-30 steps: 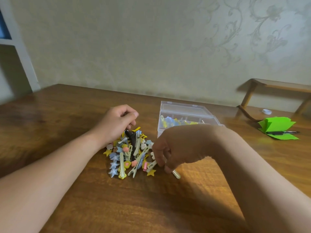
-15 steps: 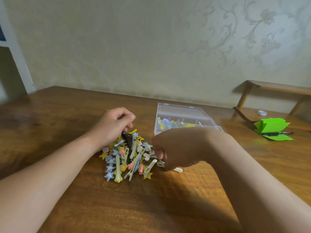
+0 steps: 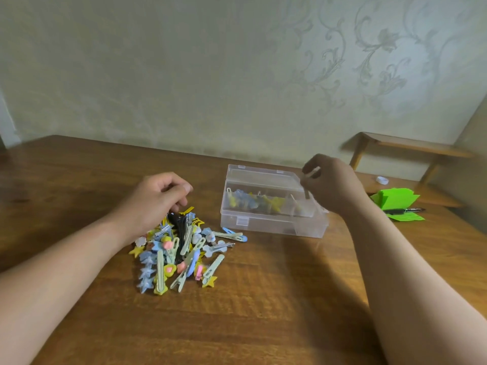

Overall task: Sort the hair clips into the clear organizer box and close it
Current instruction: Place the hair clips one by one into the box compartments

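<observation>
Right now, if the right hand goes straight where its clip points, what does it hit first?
Probably the clear organizer box: the right hand pinches a pale clip pointing down over its right end, though depth is unclear.

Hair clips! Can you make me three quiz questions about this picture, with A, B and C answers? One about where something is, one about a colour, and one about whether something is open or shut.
1. Where is the big pile of hair clips?
A. On the table, left of the clear box
B. Inside the box
C. On the wooden shelf

2. What colour is the paper under the pen?
A. Red
B. Green
C. White

3. How is the box's lid?
A. Shut
B. Taken off
C. Open

Answers:
1 A: the pile lies on the wood beside the box's left end.
2 B: the sheets under the pen are bright green.
3 C: the lid leans back, and you can see clips in the compartments.
</observation>
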Action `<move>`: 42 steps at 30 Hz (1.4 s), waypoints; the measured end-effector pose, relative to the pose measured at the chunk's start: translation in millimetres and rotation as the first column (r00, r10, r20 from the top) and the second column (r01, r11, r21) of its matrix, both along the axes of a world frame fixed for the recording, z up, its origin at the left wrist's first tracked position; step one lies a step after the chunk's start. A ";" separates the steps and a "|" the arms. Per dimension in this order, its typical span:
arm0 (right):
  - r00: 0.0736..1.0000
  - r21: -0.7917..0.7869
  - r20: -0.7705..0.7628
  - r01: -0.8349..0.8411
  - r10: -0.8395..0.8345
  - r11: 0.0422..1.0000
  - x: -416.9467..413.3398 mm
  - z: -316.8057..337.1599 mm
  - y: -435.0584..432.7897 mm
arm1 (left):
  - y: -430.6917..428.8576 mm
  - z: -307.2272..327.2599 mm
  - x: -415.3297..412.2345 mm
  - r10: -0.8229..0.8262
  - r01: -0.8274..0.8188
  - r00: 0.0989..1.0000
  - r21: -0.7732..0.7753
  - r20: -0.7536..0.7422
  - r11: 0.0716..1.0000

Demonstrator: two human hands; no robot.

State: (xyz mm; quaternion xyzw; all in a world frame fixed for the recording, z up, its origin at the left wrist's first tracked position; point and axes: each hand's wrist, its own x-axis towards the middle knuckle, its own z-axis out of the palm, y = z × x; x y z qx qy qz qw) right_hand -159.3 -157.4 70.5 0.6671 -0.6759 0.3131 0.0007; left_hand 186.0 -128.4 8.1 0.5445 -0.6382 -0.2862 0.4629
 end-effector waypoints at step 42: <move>0.570 0.684 -0.136 -0.538 0.811 0.493 119.3 13.0 78.4 | -0.8 0.9 1.0 -0.007 0.007 0.999 -0.007 0.033 1.000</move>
